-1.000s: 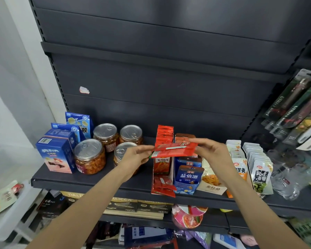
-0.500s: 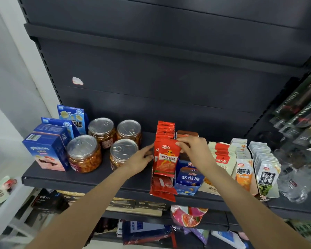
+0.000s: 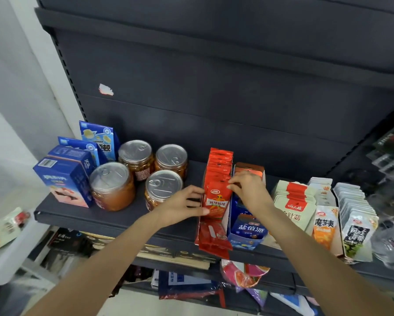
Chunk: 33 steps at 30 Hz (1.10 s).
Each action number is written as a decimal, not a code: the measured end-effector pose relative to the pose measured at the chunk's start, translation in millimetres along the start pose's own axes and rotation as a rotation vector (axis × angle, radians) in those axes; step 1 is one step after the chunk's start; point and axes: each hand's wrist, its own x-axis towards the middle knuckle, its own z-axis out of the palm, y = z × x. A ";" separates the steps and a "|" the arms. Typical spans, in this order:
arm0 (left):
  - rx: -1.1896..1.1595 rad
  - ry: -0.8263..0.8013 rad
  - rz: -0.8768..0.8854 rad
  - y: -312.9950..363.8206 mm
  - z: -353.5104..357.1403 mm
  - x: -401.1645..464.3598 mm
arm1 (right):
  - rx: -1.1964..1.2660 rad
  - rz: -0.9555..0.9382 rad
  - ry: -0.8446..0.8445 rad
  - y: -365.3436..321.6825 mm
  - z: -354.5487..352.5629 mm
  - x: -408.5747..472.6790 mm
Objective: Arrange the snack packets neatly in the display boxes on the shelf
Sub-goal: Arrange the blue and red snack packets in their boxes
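A dark grey metal shelf [image 3: 114, 215] runs across a shop gondola with a plain dark back panel [image 3: 214, 124], a torn white sticker scrap [image 3: 106, 89] stuck on it, and a pale wall at the left. The left hand [image 3: 180, 207] rests against the left side of the red display box [image 3: 210, 238], fingers spread and fairly straight, thumb low against the front red snack packet [image 3: 217, 201]. The right hand [image 3: 248, 190] pinches the top right corner of that same packet with curled fingertips, so the packet stands upright at the front of the row of red packets [image 3: 220, 165] inside the box. Just right of it stands a blue display box [image 3: 248, 231] with white print, its rear packets hidden by the right wrist. Further right are rows of cream-and-red packets [image 3: 294, 201], orange-fronted packets [image 3: 324, 226] and grey-white seaweed packets [image 3: 356, 229]; the far right edge is blurred, with clear plastic and hanging goods too smeared to name. Left of the hands sit four clear jars with pull-tab lids [image 3: 112, 185] holding orange contents, and beyond them blue cartons [image 3: 63, 181] and blue pouches [image 3: 99, 140]. Below the shelf, a lower level holds flat boxes and crumpled packets, partly covered by both forearms and hard to read. A packet [image 3: 4, 226] lies on a white surface at the far left, cut off by the frame.
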 end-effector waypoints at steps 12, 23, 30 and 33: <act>0.533 -0.197 0.055 2.5 11.4 -12.4 | -0.069 0.041 0.007 -7.4 6.1 4.2; 0.290 0.224 0.216 8.3 9.5 1.6 | 0.117 -0.002 -0.062 -6.3 -10.6 -7.7; 0.113 0.225 0.340 33.2 5.3 -5.7 | 0.056 -0.137 -0.099 -25.3 -23.8 -36.1; 0.015 0.236 0.313 39.8 5.7 -15.8 | 0.089 -0.084 0.069 -28.8 -30.1 -44.1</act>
